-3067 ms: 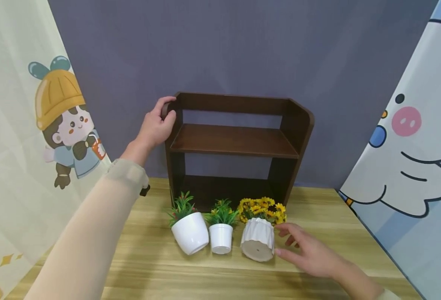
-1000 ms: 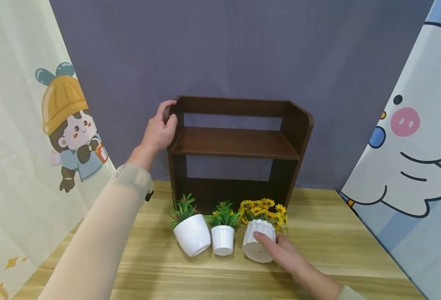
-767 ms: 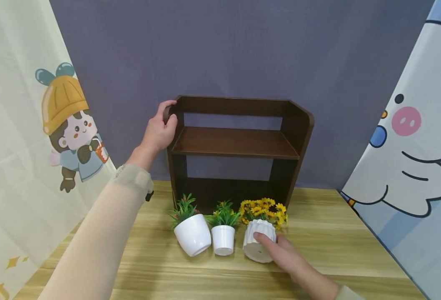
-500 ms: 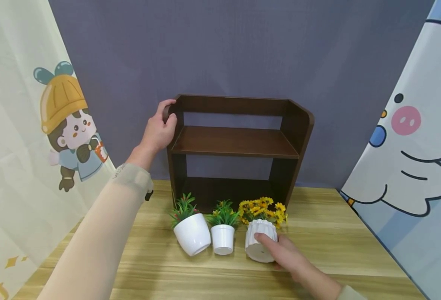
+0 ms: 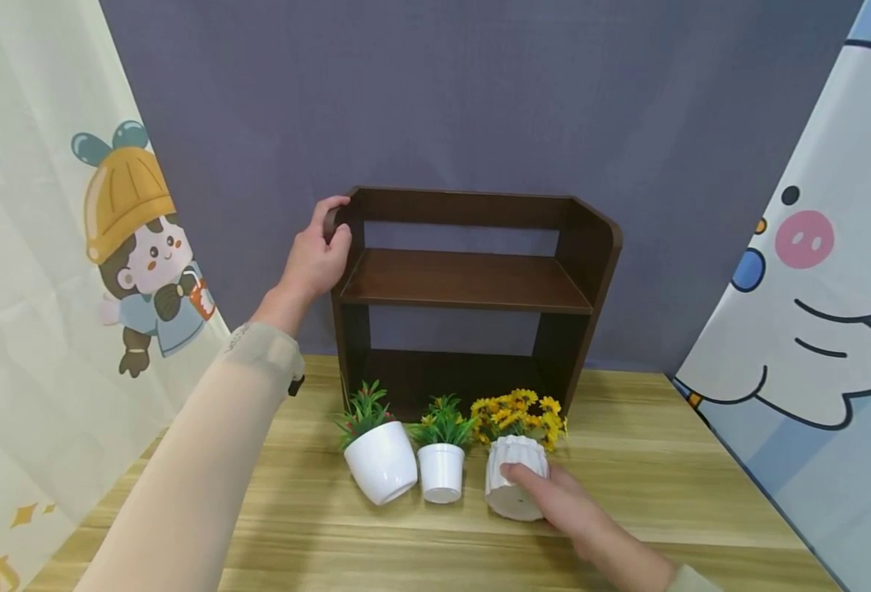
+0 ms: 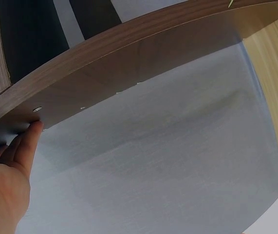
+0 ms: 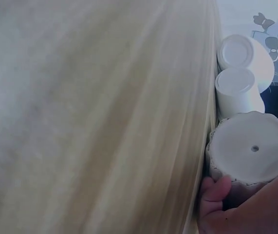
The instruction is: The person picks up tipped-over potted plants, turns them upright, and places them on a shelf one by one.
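Note:
In the head view my left hand point(image 5: 317, 255) grips the upper left side panel of a dark brown two-tier shelf point(image 5: 465, 279). The left wrist view shows that hand's fingers against the panel's outer face. My right hand point(image 5: 564, 501) holds a fluted white flowerpot point(image 5: 515, 473) with yellow flowers point(image 5: 520, 415), thumb on its near side. This pot lies tipped over, its base with a small hole facing the right wrist camera. To its left lie a small white pot point(image 5: 441, 475) with a green plant and a larger white pot point(image 5: 382, 462) with a red-tipped plant, both tipped.
A wood-grain table point(image 5: 420, 551) carries the shelf and pots. Behind stands a dark grey-blue backdrop point(image 5: 479, 99). Printed cloths hang at the left point(image 5: 28, 271) and right point(image 5: 835, 329).
My right hand has come in from the right and taken hold of the fluted flowerpot, which has shifted slightly right. My left hand has stayed on the shelf.

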`<state>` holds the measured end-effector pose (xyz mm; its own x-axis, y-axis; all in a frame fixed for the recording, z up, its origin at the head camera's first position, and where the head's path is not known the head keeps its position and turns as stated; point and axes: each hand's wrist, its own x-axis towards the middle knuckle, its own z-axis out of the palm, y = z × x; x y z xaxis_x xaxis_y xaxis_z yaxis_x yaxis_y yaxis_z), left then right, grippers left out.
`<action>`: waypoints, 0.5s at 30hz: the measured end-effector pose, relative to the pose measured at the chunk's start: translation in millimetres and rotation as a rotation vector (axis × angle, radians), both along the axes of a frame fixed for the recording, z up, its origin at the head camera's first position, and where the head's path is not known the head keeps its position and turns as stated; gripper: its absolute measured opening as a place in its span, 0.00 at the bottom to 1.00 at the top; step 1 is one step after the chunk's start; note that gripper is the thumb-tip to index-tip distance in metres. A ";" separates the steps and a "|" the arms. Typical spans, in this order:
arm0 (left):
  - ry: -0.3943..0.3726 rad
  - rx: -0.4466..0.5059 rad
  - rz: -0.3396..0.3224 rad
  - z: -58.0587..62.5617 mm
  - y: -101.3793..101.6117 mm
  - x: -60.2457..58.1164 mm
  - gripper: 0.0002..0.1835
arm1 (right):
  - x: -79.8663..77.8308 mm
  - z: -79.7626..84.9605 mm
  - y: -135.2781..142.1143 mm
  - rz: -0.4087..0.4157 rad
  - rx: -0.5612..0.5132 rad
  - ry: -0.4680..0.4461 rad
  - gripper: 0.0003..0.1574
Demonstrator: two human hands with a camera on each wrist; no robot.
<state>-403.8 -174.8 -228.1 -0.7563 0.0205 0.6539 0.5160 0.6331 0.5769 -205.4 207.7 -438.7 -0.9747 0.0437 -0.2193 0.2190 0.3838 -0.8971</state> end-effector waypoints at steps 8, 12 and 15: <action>0.002 0.003 0.004 0.5 0.3 0.7 0.28 | 3.7 -3.8 6.2 -0.022 -0.002 0.019 0.63; 0.006 0.002 0.005 0.4 0.0 -0.3 0.28 | 3.1 -5.1 9.5 -0.025 0.005 0.031 0.66; 0.008 0.003 0.002 0.6 0.0 -0.1 0.28 | 2.6 -5.8 11.1 -0.019 0.013 0.042 0.66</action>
<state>-403.9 -174.8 -227.6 -0.7514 0.0175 0.6597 0.5194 0.6323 0.5749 -202.7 218.8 -444.5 -0.9820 0.0646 -0.1776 0.1887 0.3912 -0.9007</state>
